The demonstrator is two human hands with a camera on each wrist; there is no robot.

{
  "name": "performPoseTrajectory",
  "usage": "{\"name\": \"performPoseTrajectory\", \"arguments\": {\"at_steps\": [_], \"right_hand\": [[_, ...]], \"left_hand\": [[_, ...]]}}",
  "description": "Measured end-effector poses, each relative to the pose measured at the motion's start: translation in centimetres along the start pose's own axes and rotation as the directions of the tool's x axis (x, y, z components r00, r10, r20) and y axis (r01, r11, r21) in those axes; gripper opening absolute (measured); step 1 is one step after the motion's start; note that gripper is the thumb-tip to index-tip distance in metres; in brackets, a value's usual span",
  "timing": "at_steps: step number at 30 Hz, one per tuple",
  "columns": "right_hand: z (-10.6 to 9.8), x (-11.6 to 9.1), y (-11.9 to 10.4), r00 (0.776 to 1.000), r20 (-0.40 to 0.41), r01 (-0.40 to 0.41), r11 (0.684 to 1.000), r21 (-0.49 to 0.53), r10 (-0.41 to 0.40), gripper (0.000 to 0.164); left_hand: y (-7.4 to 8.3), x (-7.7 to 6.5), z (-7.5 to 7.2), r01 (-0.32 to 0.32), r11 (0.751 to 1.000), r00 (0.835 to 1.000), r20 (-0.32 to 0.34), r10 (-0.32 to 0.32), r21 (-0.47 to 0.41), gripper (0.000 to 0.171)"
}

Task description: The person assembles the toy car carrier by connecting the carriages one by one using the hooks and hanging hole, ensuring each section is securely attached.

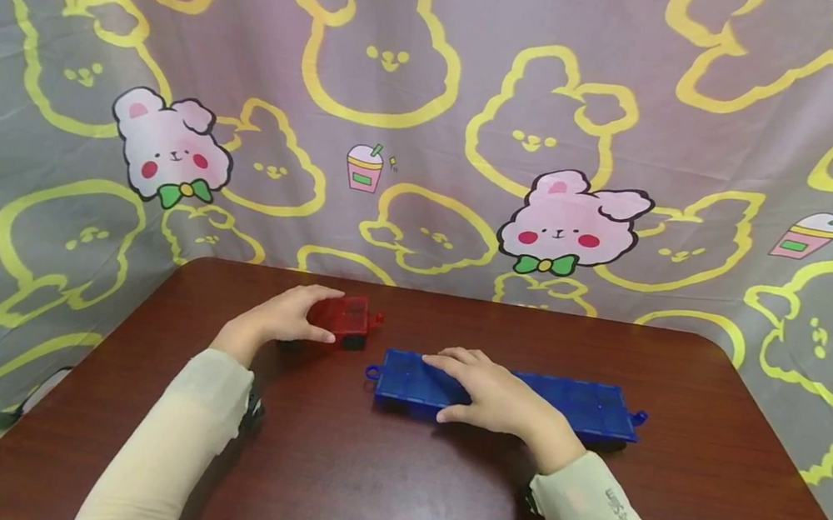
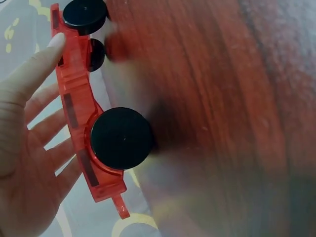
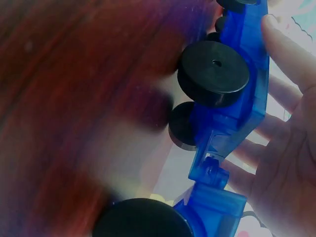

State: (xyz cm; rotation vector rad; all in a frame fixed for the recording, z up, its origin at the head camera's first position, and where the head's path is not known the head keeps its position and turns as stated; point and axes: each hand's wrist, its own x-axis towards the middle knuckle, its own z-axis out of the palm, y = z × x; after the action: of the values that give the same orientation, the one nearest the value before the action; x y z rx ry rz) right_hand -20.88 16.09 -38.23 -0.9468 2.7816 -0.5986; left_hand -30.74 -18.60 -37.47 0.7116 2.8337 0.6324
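Note:
On the left of the table, my left hand [image 1: 289,315] grips a translucent red toy car [image 1: 351,316] with black wheels, thumb on its near side and fingers on the far side. A small red peg juts from its right end. Farther right, my right hand [image 1: 494,395] holds a long translucent blue toy wagon [image 1: 576,401] across its middle, thumb along the near edge. The wagon has a loop at its left end and a hook at its right. In the right wrist view, a joint [image 3: 211,170] links two wheeled blue sections. A short gap separates the red and blue toys.
The toys are on a dark reddish-brown wooden table [image 1: 396,476] with rounded far corners. Behind it and at both sides hangs a grey-pink curtain [image 1: 442,154] printed with cartoon rabbits and drink cups.

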Motion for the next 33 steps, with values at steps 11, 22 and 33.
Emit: {"name": "performPoseTrajectory", "arguments": {"at_steps": [11, 22, 33], "right_hand": [[0.0, 0.5, -0.3, 0.999, 0.012, 0.048, 0.998, -0.048, -0.047, 0.066], [0.0, 0.2, 0.0, 0.998, -0.014, 0.064, 0.998, -0.014, -0.064, 0.062], [0.1, -0.2, 0.3, 0.998, -0.025, 0.054, 0.998, 0.010, -0.054, 0.063]], "left_hand": [[-0.4, -0.5, 0.1, 0.043, 0.990, 0.999, -0.009, -0.042, 0.132, 0.077], [0.3, -2.2, -0.2, -0.005, 0.986, 1.000, -0.007, 0.006, 0.167, 0.077], [1.4, -4.5, -0.1, -0.033, 0.986, 0.999, 0.008, 0.032, 0.166, 0.076]]}}
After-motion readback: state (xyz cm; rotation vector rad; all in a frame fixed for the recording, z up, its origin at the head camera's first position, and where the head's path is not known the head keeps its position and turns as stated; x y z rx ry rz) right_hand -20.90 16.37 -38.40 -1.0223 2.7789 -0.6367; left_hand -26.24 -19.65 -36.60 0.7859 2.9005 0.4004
